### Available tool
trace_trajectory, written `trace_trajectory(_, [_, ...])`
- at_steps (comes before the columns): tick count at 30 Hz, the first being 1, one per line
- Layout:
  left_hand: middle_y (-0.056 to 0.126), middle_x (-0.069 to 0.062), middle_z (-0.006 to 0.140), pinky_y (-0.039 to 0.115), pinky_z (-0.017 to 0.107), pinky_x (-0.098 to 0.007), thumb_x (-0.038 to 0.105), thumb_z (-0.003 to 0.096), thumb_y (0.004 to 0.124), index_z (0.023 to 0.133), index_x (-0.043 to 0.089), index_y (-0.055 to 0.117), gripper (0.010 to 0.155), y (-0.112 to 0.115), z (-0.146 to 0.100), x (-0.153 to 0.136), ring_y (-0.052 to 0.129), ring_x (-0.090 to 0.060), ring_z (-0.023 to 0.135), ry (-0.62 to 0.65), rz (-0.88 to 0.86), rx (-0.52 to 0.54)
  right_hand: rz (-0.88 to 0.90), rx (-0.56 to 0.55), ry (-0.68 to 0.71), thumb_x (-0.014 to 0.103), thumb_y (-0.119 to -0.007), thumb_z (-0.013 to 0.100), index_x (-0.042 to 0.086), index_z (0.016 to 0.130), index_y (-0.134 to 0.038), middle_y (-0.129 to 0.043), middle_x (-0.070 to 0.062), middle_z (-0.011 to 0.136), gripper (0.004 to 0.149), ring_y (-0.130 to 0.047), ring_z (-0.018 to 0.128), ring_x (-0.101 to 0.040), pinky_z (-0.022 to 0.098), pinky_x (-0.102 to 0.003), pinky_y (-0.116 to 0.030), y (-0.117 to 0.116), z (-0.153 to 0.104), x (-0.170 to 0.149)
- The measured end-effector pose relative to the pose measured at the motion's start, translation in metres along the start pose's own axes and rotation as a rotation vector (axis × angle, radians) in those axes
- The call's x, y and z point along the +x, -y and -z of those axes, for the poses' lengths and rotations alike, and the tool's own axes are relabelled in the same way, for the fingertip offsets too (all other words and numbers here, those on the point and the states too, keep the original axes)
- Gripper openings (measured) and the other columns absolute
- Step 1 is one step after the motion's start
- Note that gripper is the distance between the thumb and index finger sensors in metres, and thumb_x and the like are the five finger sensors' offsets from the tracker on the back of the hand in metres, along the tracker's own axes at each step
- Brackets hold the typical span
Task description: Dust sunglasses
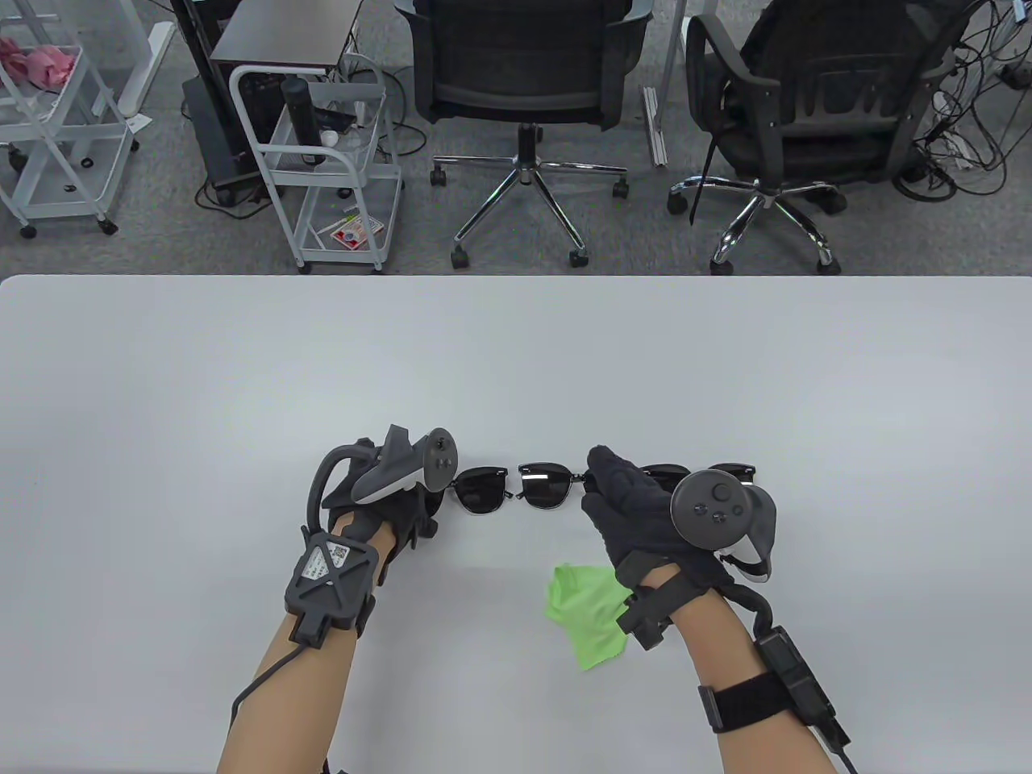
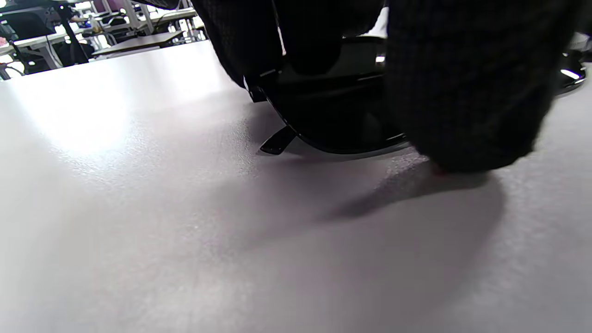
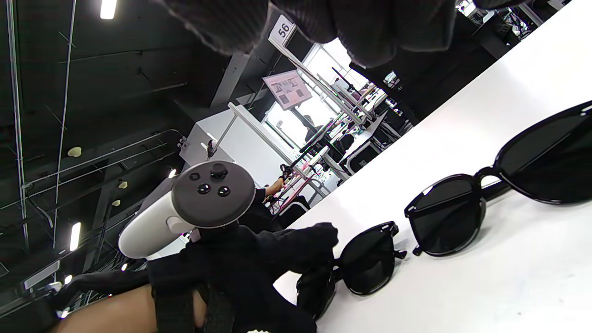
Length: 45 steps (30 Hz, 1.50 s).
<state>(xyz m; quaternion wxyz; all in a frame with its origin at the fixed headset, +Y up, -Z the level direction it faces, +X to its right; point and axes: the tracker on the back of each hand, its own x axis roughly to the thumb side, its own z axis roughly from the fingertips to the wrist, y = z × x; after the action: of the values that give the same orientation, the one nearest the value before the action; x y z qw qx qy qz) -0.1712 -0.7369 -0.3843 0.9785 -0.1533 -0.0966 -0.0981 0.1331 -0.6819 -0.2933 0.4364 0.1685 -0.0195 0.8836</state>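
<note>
White table (image 1: 242,387) fills the lower frame, and low centre two pairs of black sunglasses lie on it. Left hand (image 1: 403,504) grips the left end of the left sunglasses (image 1: 516,488); right hand (image 1: 637,508) hovers over the right sunglasses (image 1: 738,470), fingers relaxed, holding nothing. Green cloth (image 1: 588,609) lies just below that hand. Beyond the far edge: grey carpet, two black office chairs (image 1: 524,72) upper centre and right, white trolley (image 1: 322,161) upper left

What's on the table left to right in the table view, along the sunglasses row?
left hand → left pair of sunglasses → middle pair of sunglasses → right hand, partly covering a third pair
</note>
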Motion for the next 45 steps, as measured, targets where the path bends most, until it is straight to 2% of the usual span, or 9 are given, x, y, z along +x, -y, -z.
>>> trace_trajectory(6, [0.05,0.012,0.116,0.042,0.079,-0.058,0.068,0.0293,0.076,0.109,0.038,0.037,0.094,-0.034,-0.04,-0.013,0.061,-0.022,0.112,-0.067,-0.173,0.107,-0.111,0.042,-0.047,0.04,-0.072,0.052,-0.001,0.102,-0.057,-0.063,-0.03,0.104,0.066,-0.062,0.092,-0.058,0.059,-0.073,-0.05,0.011,0.009,-0.002])
trace_trajectory(9, [0.039,0.006,0.12,0.034,0.077,-0.061,0.073,0.0306,0.069,0.11,0.032,0.03,0.098,-0.043,-0.063,-0.014,0.043,-0.028,0.115,-0.096,-0.288,0.085,-0.271,0.122,-0.074,0.043,-0.071,0.052,0.0,0.104,-0.054,-0.055,-0.03,0.108,0.069,-0.052,0.095,-0.058,0.06,-0.074,-0.044,0.02,0.013,0.0])
trace_trajectory(12, [0.023,0.002,0.12,0.021,0.073,-0.062,0.077,0.03,0.063,0.11,0.03,0.021,0.101,-0.036,-0.081,-0.006,0.023,-0.032,0.113,-0.103,-0.325,0.082,-0.492,0.202,-0.086,0.047,-0.068,0.053,0.003,0.107,-0.046,-0.042,-0.027,0.112,0.072,-0.037,0.098,-0.057,0.06,-0.074,-0.036,0.028,0.011,-0.005])
trace_trajectory(14, [0.016,0.0,0.118,0.02,0.072,-0.063,0.08,0.0273,0.059,0.109,0.029,0.018,0.105,-0.028,-0.086,-0.001,0.017,-0.034,0.11,-0.097,-0.293,0.08,-0.579,0.206,-0.112,0.051,-0.068,0.052,0.005,0.108,-0.04,-0.033,-0.026,0.113,0.078,-0.026,0.098,-0.056,0.059,-0.074,-0.028,0.03,0.007,-0.011])
trace_trajectory(18, [0.0,-0.005,0.112,0.017,0.07,-0.065,0.082,0.0258,0.054,0.104,0.024,0.003,0.11,-0.014,-0.091,0.004,0.005,-0.038,0.105,-0.076,-0.33,0.011,-0.68,0.26,-0.13,0.069,-0.063,0.05,0.013,0.109,-0.023,-0.011,-0.022,0.112,0.091,-0.008,0.096,-0.055,0.058,-0.073,-0.018,0.023,-0.002,-0.03])
trace_trajectory(20, [0.0,-0.005,0.112,0.017,0.07,-0.065,0.083,0.026,0.054,0.104,0.024,0.003,0.11,-0.01,-0.091,0.004,0.005,-0.038,0.105,-0.069,-0.361,0.02,-0.677,0.29,-0.156,0.071,-0.062,0.05,0.012,0.109,-0.019,-0.007,-0.021,0.111,0.093,-0.005,0.095,-0.055,0.058,-0.073,-0.018,0.017,-0.007,-0.04])
trace_trajectory(26, [0.005,-0.008,0.113,0.018,0.07,-0.065,0.081,0.0266,0.057,0.105,0.023,0.007,0.109,0.003,-0.091,0.003,0.009,-0.038,0.106,-0.045,-0.361,-0.028,-0.607,0.287,-0.194,0.07,-0.063,0.05,0.005,0.107,-0.023,-0.013,-0.024,0.111,0.095,-0.012,0.096,-0.055,0.059,-0.073,-0.024,0.011,-0.016,-0.051])
trace_trajectory(35, [0.008,-0.004,0.114,0.019,0.071,-0.064,0.08,0.0272,0.059,0.106,0.026,0.011,0.107,-0.001,-0.095,0.001,0.011,-0.037,0.107,-0.012,-0.402,0.013,-0.584,0.297,-0.151,0.068,-0.064,0.05,0.005,0.107,-0.031,-0.023,-0.025,0.112,0.091,-0.021,0.097,-0.056,0.06,-0.073,-0.028,-0.001,-0.013,-0.043])
trace_trajectory(45, [0.009,-0.004,0.115,0.02,0.071,-0.064,0.08,0.0275,0.059,0.107,0.028,0.013,0.106,-0.001,-0.095,0.002,0.013,-0.038,0.108,-0.002,-0.409,0.008,-0.549,0.285,-0.158,0.066,-0.065,0.05,0.006,0.107,-0.033,-0.025,-0.025,0.112,0.089,-0.023,0.097,-0.056,0.06,-0.073,-0.03,0.003,-0.016,-0.046])
